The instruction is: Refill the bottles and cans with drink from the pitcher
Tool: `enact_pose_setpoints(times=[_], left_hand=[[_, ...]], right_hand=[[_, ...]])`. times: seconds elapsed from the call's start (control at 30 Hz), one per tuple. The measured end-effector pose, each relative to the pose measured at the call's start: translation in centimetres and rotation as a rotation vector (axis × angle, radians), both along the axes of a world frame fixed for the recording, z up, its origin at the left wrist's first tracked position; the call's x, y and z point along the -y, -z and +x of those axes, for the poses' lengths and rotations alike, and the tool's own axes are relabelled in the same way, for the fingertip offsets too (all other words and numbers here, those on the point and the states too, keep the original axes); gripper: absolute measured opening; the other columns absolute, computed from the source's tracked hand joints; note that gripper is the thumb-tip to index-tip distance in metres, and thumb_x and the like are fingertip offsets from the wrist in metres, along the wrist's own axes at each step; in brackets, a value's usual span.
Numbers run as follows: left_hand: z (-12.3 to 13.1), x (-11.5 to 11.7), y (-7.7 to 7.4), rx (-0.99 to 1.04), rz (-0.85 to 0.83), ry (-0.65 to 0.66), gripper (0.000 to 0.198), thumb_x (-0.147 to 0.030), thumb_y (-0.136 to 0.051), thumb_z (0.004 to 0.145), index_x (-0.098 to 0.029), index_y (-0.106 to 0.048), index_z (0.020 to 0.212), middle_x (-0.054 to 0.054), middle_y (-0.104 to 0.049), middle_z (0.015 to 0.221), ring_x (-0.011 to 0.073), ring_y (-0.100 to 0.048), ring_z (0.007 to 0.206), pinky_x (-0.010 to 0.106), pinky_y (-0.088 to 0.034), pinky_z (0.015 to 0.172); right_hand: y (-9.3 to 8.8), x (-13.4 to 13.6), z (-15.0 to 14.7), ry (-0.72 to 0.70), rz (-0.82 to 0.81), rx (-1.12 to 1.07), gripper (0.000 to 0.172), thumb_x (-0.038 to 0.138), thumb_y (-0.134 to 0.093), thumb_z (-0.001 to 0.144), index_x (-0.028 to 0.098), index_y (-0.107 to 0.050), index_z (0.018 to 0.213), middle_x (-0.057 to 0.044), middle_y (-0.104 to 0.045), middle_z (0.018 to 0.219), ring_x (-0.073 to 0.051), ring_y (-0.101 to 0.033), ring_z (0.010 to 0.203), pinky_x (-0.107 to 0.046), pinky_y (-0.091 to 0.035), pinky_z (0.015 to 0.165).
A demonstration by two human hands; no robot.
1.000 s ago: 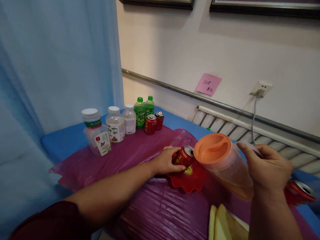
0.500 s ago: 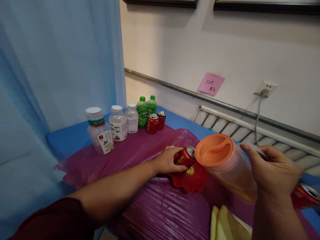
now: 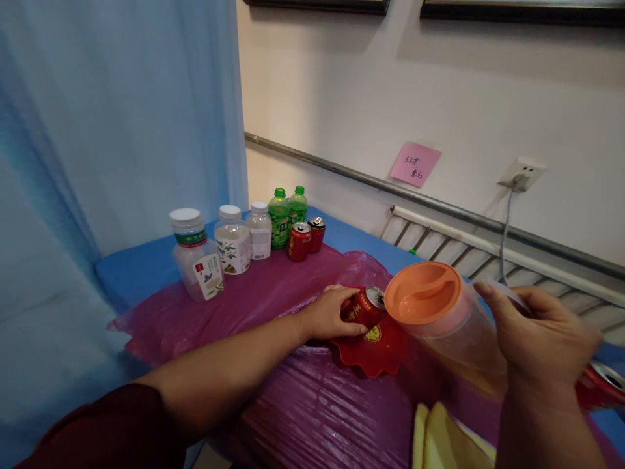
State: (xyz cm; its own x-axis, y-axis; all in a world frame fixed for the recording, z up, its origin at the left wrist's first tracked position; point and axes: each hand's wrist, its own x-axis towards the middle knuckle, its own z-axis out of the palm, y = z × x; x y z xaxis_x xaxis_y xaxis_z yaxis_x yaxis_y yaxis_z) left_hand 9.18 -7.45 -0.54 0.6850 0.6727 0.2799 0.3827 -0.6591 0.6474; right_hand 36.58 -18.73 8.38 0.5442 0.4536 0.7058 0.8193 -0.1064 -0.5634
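My left hand (image 3: 334, 314) is wrapped round a red drink can (image 3: 365, 306), which leans to the right over a red scallop-edged dish (image 3: 374, 355). In my right hand (image 3: 540, 332) is the handle of a clear plastic pitcher (image 3: 469, 355) with an orange lid (image 3: 424, 293). The pitcher tilts left, and its lid edge is right by the can's top. Some brownish liquid shows inside the pitcher. Whether any liquid passes between the pitcher and the can, I cannot tell.
White-capped clear bottles (image 3: 198, 260), green bottles (image 3: 279, 221) and two red cans (image 3: 299, 242) stand at the back left. A yellow cloth (image 3: 439, 436) lies in front. Another red can (image 3: 600, 384) is at far right. Purple plastic sheeting (image 3: 332, 410) covers the blue table (image 3: 117, 267).
The whole view has shifted very slightly. The pitcher and my right hand have edged a little to the right; my left hand still holds the can in the same pose.
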Motion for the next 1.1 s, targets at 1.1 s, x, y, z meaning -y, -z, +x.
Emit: enact_pose_setpoints(times=[1.1], left_hand=[[-0.03, -0.15, 0.21, 0.006, -0.002, -0.002, 0.061, -0.053, -0.08, 0.071, -0.023, -0.067, 0.123, 0.006, -0.075, 0.114, 0.03, -0.066, 0.103, 0.041, -0.043, 0.096]], right_hand=[[-0.2, 0.22, -0.08, 0.014, 0.011, 0.001, 0.048, 0.066, -0.071, 0.074, 0.02, -0.066, 0.062, 0.002, -0.052, 0.052, -0.015, -0.045, 0.052, -0.031, -0.033, 0.054]])
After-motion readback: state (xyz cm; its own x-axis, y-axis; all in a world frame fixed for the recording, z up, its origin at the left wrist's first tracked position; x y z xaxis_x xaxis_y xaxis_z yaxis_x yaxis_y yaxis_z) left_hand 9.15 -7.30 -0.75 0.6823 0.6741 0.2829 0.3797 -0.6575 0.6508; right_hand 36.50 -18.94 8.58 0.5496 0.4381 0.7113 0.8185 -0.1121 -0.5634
